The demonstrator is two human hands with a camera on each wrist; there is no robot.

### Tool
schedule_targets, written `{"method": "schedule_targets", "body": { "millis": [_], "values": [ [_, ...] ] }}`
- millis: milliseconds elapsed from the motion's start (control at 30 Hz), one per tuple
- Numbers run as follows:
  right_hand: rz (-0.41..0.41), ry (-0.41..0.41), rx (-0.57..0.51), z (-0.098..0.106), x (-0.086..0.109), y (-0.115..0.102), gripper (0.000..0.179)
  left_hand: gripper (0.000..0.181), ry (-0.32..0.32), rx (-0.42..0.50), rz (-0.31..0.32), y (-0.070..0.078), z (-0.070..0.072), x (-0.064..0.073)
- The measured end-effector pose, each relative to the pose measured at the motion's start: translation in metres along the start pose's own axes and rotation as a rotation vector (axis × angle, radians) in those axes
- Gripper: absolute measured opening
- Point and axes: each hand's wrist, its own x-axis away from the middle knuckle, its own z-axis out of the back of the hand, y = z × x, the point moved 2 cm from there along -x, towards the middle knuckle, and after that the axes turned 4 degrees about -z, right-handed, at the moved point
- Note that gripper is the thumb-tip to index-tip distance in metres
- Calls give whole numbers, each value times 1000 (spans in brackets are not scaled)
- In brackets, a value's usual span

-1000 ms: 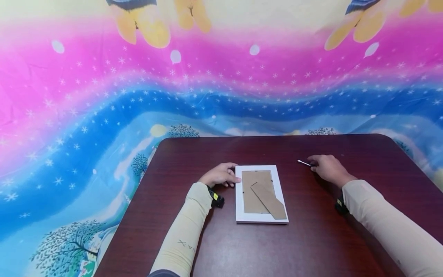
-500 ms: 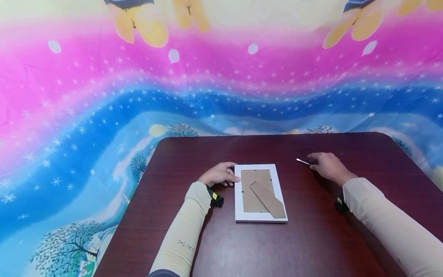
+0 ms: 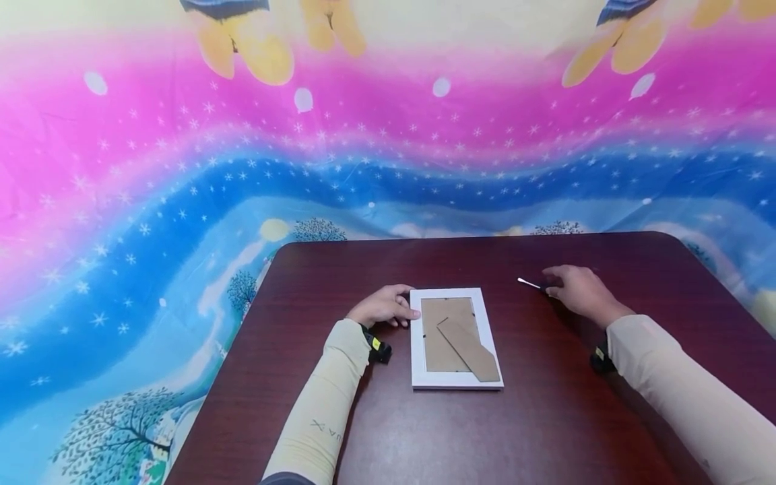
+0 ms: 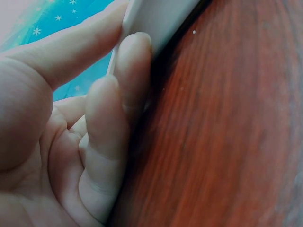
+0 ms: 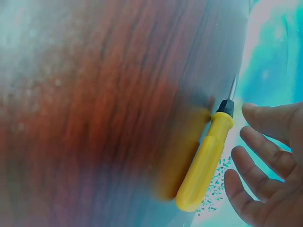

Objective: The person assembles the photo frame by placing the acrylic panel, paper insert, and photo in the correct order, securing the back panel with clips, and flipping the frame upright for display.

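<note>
A white picture frame (image 3: 419, 350) lies on the table with its back up. On its brown backing board an easel stand (image 3: 471, 353) sits at a slant, its wide end over the lower right corner. My left hand (image 3: 383, 306) grips the frame's left edge, thumb at the rim and fingers along the side; in the left wrist view the fingertips (image 4: 135, 56) press against it. To the right rests a screwdriver (image 5: 201, 168) with a yellow handle and black collar. Beside its handle, my right hand (image 5: 270, 165) has its fingers loosely spread and apart from it.
The dark red wooden table (image 3: 388, 431) has rounded far corners. Behind it hangs a pink and blue printed cloth (image 3: 388, 135). A small black wrist camera (image 3: 380, 349) sits under the left wrist, and another (image 3: 601, 360) under the right.
My right hand has moved slightly right, away from the screwdriver, which stays on the table. The left hand and the picture frame have kept their places.
</note>
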Motion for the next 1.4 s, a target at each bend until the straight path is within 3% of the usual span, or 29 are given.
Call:
{"method": "schedule_targets", "body": {
  "millis": [200, 533, 767, 1067, 1400],
  "values": [
    [10, 46, -5, 2, 6, -2, 42, 80, 3, 1, -1, -3, -1, 2],
    [22, 47, -46, -2, 18, -4, 44, 78, 23, -21, 1, -6, 1, 5],
    [60, 121, -41, 1, 25, -6, 39, 77, 20, -24, -6, -3, 2, 5],
    [22, 78, -98, -3, 27, -16, 42, 77, 20, -17, -7, -1, 4, 5],
    [7, 85, -110, -14, 40, -23, 41, 77, 5, -7, -6, 0, -3, 5]
  ]
}}
